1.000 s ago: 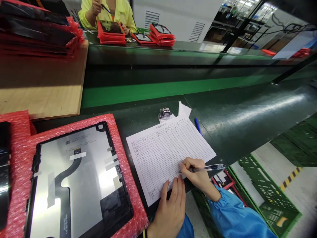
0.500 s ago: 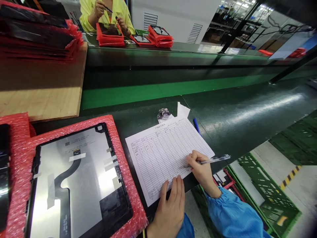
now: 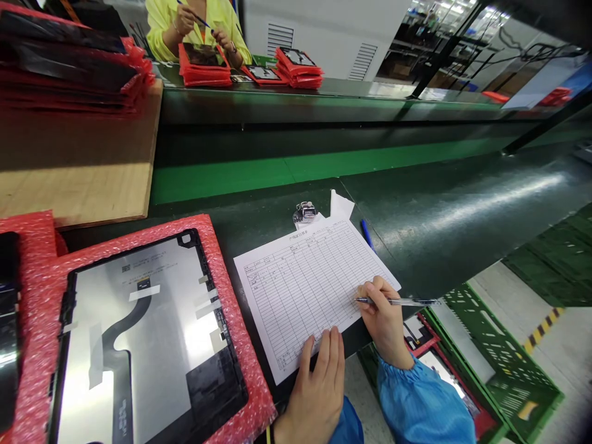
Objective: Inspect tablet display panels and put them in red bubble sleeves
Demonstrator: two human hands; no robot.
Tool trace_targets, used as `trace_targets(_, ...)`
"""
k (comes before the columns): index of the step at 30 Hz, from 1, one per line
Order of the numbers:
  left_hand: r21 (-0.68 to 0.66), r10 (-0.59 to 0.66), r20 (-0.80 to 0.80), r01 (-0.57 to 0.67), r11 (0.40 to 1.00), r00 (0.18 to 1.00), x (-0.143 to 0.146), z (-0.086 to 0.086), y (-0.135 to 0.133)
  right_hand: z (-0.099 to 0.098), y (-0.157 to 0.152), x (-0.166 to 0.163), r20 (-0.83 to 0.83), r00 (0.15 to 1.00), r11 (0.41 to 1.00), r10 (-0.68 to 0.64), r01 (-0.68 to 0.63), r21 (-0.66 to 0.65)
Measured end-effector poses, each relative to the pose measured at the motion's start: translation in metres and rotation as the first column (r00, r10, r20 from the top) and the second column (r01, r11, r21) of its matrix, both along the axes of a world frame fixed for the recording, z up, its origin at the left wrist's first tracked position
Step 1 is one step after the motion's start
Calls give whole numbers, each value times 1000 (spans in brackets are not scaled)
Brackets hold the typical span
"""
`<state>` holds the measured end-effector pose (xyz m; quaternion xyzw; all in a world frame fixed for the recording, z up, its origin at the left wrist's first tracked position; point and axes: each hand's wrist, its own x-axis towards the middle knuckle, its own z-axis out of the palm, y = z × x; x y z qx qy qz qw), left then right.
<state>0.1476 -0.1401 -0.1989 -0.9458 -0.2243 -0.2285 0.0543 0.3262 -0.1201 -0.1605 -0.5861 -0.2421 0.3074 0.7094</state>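
— Gripping what with the right hand (image 3: 383,317)?
— Gripping a clear pen (image 3: 416,302) over the printed form (image 3: 314,277), laid on the dark bench (image 3: 462,203) beside the flat panel (image 3: 160,336).
— And with the left hand (image 3: 315,388)?
— Resting straightened fingers (image 3: 333,354) on the form's near edge.

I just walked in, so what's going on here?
The person's right hand holds a clear pen at a printed form, while the left hand rests on its near edge. A blue pen lies beside the form. To the left, a flat panel lies on red wrapping. Opposite, a co-worker in yellow holds a thin tool.
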Motion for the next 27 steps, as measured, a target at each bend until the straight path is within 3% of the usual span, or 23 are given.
trace_targets(27, 17, -1, 9, 1, 1000, 1000, -1, -2, 0, -5, -2, 1, 39, 998, 999, 52, -52, -14)
